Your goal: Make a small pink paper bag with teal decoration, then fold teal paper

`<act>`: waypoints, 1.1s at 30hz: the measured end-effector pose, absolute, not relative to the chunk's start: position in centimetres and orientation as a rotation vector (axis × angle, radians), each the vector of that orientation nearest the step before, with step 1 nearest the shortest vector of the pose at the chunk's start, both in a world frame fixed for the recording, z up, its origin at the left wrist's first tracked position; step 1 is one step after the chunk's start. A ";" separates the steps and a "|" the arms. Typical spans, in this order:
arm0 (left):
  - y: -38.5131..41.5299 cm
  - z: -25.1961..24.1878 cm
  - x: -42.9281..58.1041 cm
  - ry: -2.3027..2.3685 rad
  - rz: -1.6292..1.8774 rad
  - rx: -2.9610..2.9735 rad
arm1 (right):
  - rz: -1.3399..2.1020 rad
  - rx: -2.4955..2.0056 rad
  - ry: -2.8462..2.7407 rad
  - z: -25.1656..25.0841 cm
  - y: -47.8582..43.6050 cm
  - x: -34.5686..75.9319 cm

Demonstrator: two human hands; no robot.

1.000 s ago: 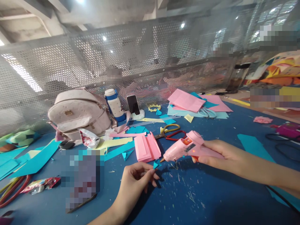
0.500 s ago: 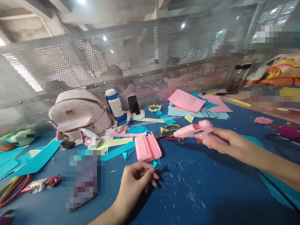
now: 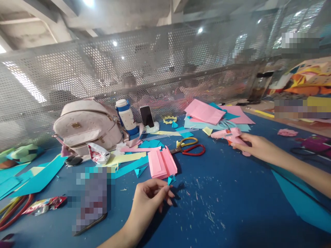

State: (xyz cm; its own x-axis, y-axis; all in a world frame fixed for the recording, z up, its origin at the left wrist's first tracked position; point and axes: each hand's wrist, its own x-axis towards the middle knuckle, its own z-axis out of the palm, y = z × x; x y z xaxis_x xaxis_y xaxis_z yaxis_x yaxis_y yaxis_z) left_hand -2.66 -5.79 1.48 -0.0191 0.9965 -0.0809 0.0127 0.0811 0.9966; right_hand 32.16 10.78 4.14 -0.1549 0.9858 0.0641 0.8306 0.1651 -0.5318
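My left hand [image 3: 150,198] rests on the blue table [image 3: 227,203] with its fingers pinched on a small teal paper piece [image 3: 171,179]. Just beyond that piece lies a folded pink paper stack [image 3: 162,163]. My right hand [image 3: 254,146] is stretched out to the right and grips a pink glue gun [image 3: 229,135], held low over the table with its nozzle pointing left. Red and yellow handled scissors [image 3: 190,147] lie between the pink stack and the glue gun.
A pale backpack [image 3: 86,127], a white and blue bottle [image 3: 126,116] and a propped phone [image 3: 147,115] stand at the back by a perforated metal screen [image 3: 77,75]. Pink and teal sheets [image 3: 207,112] lie at the back right. Teal strips and scraps cover the left side.
My right hand has carried the glue gun away from the teal piece, up and to the right toward the back of the table. My left hand has stayed in place.
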 end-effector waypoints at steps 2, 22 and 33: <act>-5.8 1.4 -2.7 1.269 1.146 1.158 | 0.443 -1.792 -2.126 5.2 10.5 32.6; -6.9 3.5 -2.6 1.267 0.389 2.083 | 0.738 -0.232 -2.762 6.2 1.5 19.9; -6.4 3.1 -3.2 1.312 0.223 2.414 | 0.469 -0.062 -2.812 3.8 2.6 18.9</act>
State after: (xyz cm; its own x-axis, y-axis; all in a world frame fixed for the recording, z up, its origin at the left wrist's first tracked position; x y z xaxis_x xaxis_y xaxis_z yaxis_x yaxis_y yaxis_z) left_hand -3.19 -6.36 3.11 0.5512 0.8333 -0.0423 0.7725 -0.4906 0.4031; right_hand 18.91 2.64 3.77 -0.9572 0.0888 0.2753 -0.0053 0.9462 -0.3235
